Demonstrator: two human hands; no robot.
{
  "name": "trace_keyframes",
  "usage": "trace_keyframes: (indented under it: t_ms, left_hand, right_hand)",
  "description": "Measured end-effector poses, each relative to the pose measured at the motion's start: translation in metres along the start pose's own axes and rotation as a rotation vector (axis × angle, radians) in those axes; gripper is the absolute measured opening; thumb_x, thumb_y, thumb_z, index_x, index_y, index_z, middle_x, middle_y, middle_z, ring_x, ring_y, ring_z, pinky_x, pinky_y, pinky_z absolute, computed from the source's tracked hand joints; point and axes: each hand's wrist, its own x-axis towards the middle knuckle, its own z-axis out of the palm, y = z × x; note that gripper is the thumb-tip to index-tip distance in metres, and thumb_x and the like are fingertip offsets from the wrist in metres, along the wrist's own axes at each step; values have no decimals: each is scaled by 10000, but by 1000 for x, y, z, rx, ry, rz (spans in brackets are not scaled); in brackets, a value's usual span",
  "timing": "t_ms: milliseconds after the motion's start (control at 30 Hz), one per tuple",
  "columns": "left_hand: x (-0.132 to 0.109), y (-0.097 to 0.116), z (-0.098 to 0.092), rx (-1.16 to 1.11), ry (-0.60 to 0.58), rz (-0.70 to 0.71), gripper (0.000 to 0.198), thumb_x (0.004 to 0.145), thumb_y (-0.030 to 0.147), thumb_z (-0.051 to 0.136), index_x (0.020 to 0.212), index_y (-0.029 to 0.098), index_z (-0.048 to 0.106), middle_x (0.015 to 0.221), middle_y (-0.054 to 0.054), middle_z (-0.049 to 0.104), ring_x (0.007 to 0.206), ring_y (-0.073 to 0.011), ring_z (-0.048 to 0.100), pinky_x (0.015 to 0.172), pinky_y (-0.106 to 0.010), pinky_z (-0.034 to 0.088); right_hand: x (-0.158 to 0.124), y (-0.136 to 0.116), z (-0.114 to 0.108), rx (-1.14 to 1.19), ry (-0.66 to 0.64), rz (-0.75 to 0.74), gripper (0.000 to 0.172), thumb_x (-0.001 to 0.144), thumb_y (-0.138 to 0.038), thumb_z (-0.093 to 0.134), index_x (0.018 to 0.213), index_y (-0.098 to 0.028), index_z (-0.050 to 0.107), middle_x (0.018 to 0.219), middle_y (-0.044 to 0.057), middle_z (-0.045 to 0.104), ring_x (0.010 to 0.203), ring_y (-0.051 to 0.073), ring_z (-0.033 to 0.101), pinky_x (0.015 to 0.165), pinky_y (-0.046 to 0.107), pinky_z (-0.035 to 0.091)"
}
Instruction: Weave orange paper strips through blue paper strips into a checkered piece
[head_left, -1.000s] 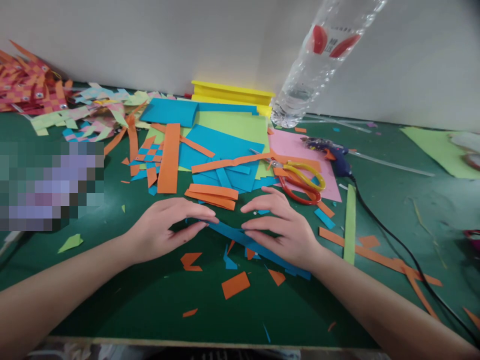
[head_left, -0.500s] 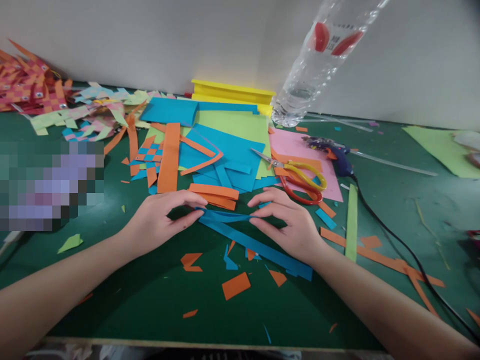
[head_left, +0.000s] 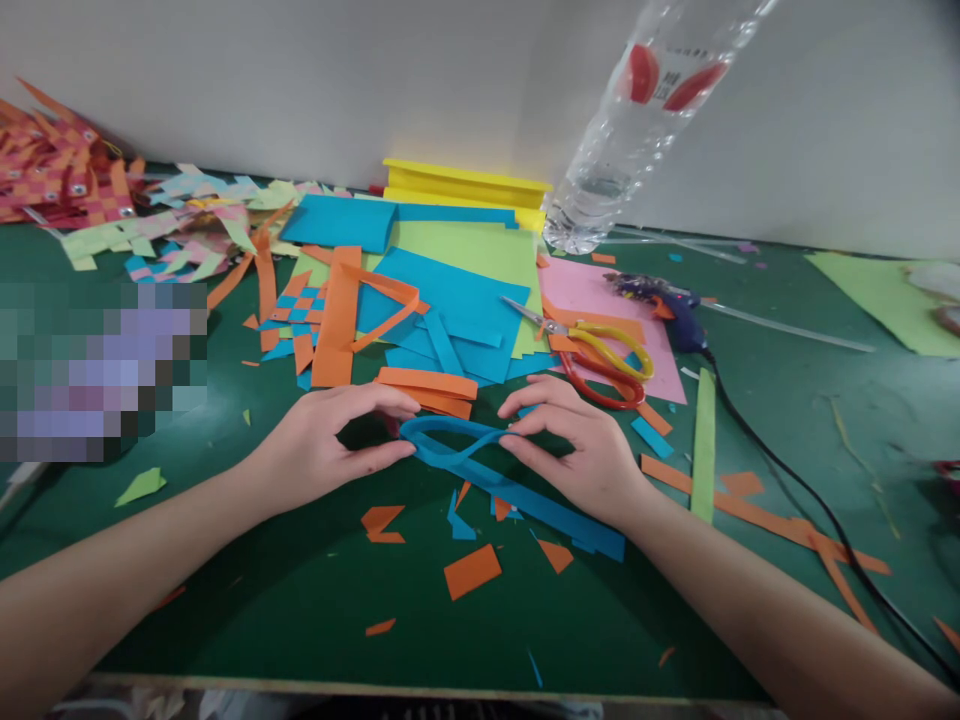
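Between my two hands is a blue paper strip, bent back on itself into a rounded loop. My right hand pinches it between thumb and fingertips at the loop's right end. My left hand is at the loop's left bend, thumb and fingers apart around it; whether the fingertips touch the paper I cannot tell. A long flat blue stretch runs from under the loop toward my right wrist; whether it is the same strip is unclear. Just behind lie folded orange strips.
Scissors with yellow and red handles lie on coloured sheets. A glue gun trails a black cable. A water bottle stands behind, woven paper pieces lie left, and paper scraps dot the green table.
My left thumb and fingers have parted from their pinch, and the flattened blue fold has opened into a loop. An orange folded strip on the pile has shifted left.
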Motion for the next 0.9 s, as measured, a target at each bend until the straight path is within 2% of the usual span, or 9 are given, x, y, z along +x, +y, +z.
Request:
trace_keyframes:
  t_ms: [267, 533, 900]
  left_hand:
    - [1, 0, 1, 11, -52, 128, 198, 904, 366, 594, 951, 205, 698, 968, -58, 739, 905, -184, 694, 847, -283, 544]
    - [2, -1, 2, 10, -37, 114, 190, 918, 326, 576, 812, 191, 658, 893, -47, 729, 834, -162, 687, 785, -263, 541]
    - [1, 2, -1, 4, -21, 43, 109, 893, 282, 615, 849, 187, 647, 854, -27, 715, 779, -145, 680, 710, -226, 527]
  right_hand:
    - [1, -1, 0, -4, 23, 14, 104, 857, -177, 641, 766, -209, 602, 894, 38, 673, 860, 172, 641, 962, 467, 478]
    - [2, -1, 1, 1, 7, 0, 88, 865, -200, 634, 780, -218, 619, 887, 32, 681, 849, 173, 649, 961, 466, 490]
    - [0, 1, 1, 14, -3, -7, 67, 868, -192, 638, 807, -216, 624, 883, 27, 678, 854, 164, 643, 969, 463, 489]
